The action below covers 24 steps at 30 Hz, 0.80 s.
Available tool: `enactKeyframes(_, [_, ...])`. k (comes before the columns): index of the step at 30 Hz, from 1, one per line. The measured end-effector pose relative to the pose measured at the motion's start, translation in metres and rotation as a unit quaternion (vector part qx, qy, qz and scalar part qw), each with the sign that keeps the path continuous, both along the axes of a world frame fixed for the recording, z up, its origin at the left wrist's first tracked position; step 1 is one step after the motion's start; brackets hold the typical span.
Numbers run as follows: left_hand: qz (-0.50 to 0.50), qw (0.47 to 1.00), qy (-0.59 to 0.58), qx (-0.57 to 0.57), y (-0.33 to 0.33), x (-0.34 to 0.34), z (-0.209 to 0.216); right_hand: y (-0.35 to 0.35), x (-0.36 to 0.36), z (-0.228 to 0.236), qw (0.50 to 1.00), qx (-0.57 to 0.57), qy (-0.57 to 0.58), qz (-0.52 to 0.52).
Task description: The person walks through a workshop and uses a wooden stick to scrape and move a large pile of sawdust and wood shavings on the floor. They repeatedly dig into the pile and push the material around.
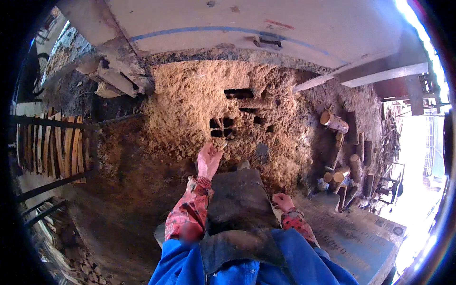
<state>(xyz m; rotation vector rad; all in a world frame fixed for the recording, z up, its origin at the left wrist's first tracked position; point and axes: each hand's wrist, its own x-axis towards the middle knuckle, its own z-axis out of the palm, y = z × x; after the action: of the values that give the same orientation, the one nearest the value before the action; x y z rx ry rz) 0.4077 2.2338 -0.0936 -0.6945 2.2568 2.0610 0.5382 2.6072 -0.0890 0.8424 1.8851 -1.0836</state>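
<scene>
My left hand (209, 160) reaches forward over the sawdust (180, 104), its fingers pinched together at a small pale bit that I cannot make out. Just beyond its fingertips, several dark square openings (222, 127) show in the sawdust. Farther off lies a longer dark slot (238, 93). My right hand (284, 203) is low beside the dark apron (235, 199) over my lap, with its fingers curled. Whatever those fingers hold, if anything, is hidden. Both forearms wear red patterned sleeves.
A large pale panel (266, 28) with a blue stripe stands ahead. Cut logs (334, 122) lie to the right, near a blue-grey board (354, 247). Split wood slats (52, 145) are stacked in a metal rack at left. A wooden beam (380, 76) juts in at upper right.
</scene>
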Motion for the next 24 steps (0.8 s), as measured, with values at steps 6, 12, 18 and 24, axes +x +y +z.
enactKeyframes(6, [0.004,0.998,-0.057,0.018,0.019,0.044,-0.057,0.010,-0.042,-0.027,0.988,0.031,0.031,0.148])
enactKeyframes(12, [0.112,0.979,-0.150,0.078,0.031,0.091,-0.075,0.019,-0.091,-0.096,0.975,0.010,-0.053,0.216])
enactKeyframes(18, [0.211,0.943,-0.230,0.115,0.070,0.100,-0.120,0.057,-0.169,-0.211,0.959,-0.047,-0.020,0.279])
enactKeyframes(24, [0.200,0.925,-0.211,0.244,0.142,0.069,-0.190,0.086,-0.285,-0.295,0.927,-0.009,0.096,0.362])
